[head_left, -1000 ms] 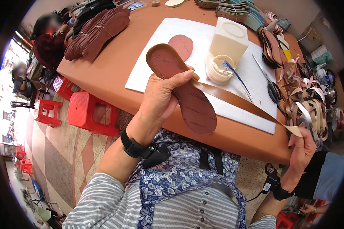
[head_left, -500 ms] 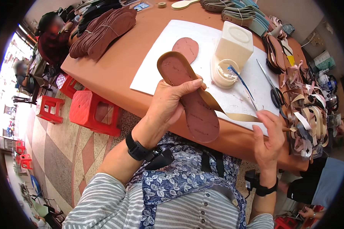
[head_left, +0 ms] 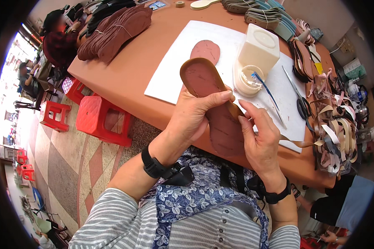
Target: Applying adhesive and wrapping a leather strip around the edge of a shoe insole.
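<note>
My left hand (head_left: 191, 115) grips a flat reddish-brown insole (head_left: 225, 130); right hand (head_left: 260, 135) pinches narrow tan strip (head_left: 235, 110). Upper edge banded, lower bare.

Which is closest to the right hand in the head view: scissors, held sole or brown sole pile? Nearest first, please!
1. Held sole: right beside the right hand, on its left.
2. Scissors: up and to its right.
3. Brown sole pile: farthest, at the upper left.

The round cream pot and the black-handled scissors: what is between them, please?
In the head view, a blue brush is between the pot and the scissors, with its bristles toward the pot.
</note>
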`<state>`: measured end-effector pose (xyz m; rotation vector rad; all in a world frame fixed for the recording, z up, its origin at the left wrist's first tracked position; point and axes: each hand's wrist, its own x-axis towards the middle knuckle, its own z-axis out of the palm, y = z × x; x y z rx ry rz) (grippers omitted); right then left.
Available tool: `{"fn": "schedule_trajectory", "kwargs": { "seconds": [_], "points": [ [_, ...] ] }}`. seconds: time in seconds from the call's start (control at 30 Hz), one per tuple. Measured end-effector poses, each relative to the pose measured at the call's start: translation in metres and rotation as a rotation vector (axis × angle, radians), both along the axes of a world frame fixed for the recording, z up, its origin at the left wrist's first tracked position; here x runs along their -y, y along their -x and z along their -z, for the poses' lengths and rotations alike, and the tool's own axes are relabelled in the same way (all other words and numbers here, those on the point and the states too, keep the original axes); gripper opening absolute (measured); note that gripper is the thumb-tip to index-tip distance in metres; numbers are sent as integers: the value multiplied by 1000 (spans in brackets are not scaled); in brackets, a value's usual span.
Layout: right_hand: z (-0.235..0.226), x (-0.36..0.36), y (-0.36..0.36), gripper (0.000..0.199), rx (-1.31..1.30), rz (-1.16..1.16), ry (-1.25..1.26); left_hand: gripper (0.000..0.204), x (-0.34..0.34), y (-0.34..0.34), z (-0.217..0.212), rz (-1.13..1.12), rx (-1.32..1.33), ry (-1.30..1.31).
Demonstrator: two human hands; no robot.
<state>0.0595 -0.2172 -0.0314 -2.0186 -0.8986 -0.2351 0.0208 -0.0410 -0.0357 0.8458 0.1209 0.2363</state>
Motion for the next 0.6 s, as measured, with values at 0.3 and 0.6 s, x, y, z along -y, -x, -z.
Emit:
{"fn": "schedule_trajectory", "kwargs": {
  "seconds": [0.3,0.6],
  "points": [
    [8,-1,-3,25,54,-34,-116,18,1,0,4,2,-10,-8],
    [9,0,-4,19,-118,-48,-146,20,0,-2,4,-11,-42,-20]
  ]
}}
